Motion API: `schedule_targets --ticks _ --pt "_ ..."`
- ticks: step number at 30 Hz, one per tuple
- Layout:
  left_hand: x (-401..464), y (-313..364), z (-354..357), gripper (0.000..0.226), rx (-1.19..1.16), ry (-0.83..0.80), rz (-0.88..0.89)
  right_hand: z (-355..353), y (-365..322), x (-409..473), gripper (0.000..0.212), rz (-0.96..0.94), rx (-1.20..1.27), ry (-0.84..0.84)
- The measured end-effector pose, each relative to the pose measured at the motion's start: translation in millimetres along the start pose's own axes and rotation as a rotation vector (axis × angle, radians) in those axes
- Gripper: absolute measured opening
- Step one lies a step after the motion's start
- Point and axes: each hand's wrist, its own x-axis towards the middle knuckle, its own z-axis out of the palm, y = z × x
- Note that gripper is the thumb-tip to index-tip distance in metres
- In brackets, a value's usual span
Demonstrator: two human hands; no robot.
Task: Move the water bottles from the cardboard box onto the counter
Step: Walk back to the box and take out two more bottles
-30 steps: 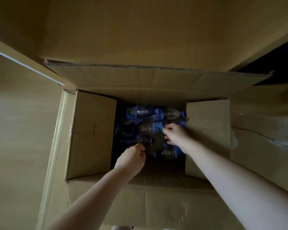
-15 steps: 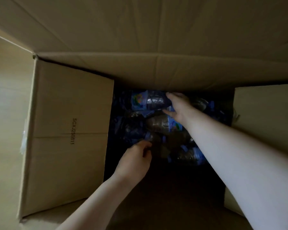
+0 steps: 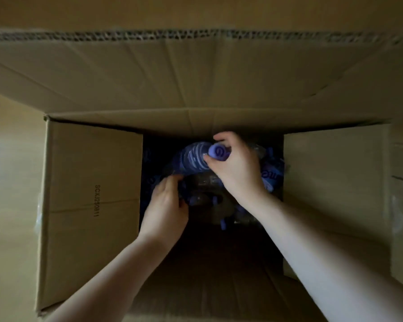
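Note:
I look straight down into an open cardboard box (image 3: 93, 201). Several clear water bottles with purple-blue labels and caps (image 3: 271, 175) lie in a heap at its dark bottom. My right hand (image 3: 236, 167) grips one water bottle (image 3: 193, 159) by its purple cap, and that bottle is lifted above the heap, tilted toward the camera. My left hand (image 3: 166, 205) reaches in lower left, its fingers curled at the base of that bottle and among the bottles below; what exactly it holds is hidden in the dark.
The box's four flaps (image 3: 196, 73) are folded outward around the opening, the left one printed with a code. A light wooden floor (image 3: 9, 182) shows to the left. The near half of the box bottom (image 3: 214, 263) is dark bare cardboard.
My right hand has closed on a bottle's cap and raised it from the heap. My left hand has moved up toward that bottle. The camera has leaned closer over the box.

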Motion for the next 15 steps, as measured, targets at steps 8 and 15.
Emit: schedule_targets --ticks 8,15 --pt "-1 41 -24 0.080 -0.560 -0.265 0.034 -81 -54 -24 0.043 -0.020 0.329 -0.128" --pt "-42 58 -14 0.059 -1.032 -0.331 -0.139 -92 -44 -42 0.025 0.182 0.651 -0.004"
